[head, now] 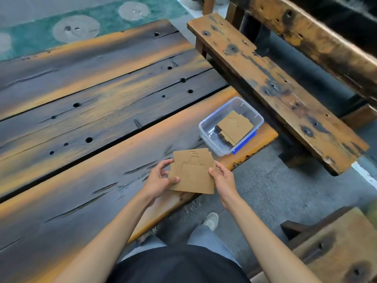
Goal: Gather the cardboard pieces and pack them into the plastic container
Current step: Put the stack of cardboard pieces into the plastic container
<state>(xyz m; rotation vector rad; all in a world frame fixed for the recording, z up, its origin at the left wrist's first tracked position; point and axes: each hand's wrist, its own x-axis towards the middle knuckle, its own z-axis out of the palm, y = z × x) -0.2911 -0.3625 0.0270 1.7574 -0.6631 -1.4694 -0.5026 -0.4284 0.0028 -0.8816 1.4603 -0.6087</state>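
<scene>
Between both hands I hold a stack of brown cardboard pieces with cut-out shapes, just above the near edge of the wooden table. My left hand grips the stack's left side, thumb on top. My right hand grips its right side. A clear plastic container with a blue lid under it stands at the table's right corner, beyond the stack. More cardboard pieces lie inside it.
A worn wooden bench runs along the right of the table. Another wooden seat is at lower right. Grey floor lies between them, with my shoe on it.
</scene>
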